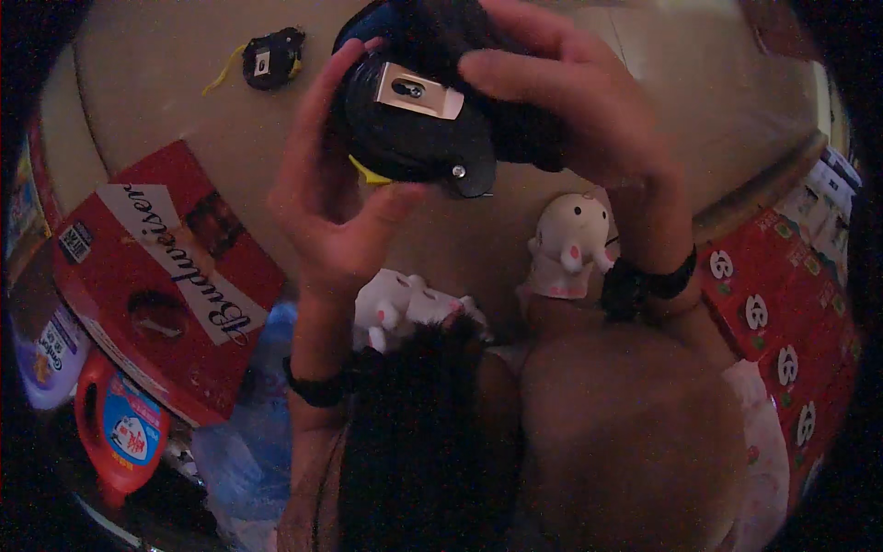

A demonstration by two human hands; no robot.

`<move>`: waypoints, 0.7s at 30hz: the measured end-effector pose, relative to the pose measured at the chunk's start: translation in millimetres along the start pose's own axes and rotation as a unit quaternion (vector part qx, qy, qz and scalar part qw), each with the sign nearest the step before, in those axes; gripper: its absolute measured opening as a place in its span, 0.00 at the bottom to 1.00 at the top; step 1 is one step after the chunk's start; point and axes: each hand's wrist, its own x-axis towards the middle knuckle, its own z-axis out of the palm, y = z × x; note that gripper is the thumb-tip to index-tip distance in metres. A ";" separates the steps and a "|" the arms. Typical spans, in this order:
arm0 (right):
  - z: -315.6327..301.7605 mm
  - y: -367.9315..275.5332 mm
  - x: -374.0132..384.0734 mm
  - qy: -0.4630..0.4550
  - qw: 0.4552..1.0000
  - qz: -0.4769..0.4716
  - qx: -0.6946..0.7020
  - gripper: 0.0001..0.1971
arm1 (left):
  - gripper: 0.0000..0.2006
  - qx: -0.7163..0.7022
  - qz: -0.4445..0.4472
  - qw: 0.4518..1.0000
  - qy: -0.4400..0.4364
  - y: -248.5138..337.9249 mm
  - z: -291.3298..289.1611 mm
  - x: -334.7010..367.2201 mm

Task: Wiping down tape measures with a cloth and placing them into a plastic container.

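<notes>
High in the head view, close to the camera, my left hand (pixel 326 216) is closed around a black tape measure (pixel 405 143). A metal belt clip faces up on its case, and a bit of yellow shows at the lower left edge. My right hand (pixel 589 106) grips a black, soft-looking item (pixel 524 129) pressed against the tape measure's right side. Too dark to tell its exact kind; its far part lies behind the fingers. Beyond my left hand, a second tape measure (pixel 273 60) lies on the brown surface with a short yellow strip out.
A red beer carton (pixel 175 285) is at the left, beside a red detergent bottle (pixel 124 432) and a purple bottle (pixel 55 359). White plush toys (pixel 572 239) (pixel 400 304) sit below my hands. Red packages (pixel 782 304) line the right side. Blue plastic wrap (pixel 253 442) lies near my left forearm.
</notes>
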 end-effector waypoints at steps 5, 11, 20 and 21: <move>2.7 -6.7 -7.7 -0.010 0.992 -0.021 -0.123 0.26 | 0.37 0.008 -0.004 1.000 0.028 -2.0 -1.7 -0.7; 6.2 5.8 2.5 0.031 0.993 -0.058 -0.097 0.19 | 0.38 -0.007 -0.017 0.999 0.031 1.4 -2.1 3.9; 9.8 9.6 8.5 0.052 0.997 -0.029 -0.047 0.16 | 0.37 -0.012 0.014 0.999 0.037 -4.3 -6.8 3.2; 10.9 11.2 7.7 0.051 0.997 -0.043 -0.050 0.16 | 0.37 -0.013 0.000 0.999 0.051 -3.3 -6.1 2.5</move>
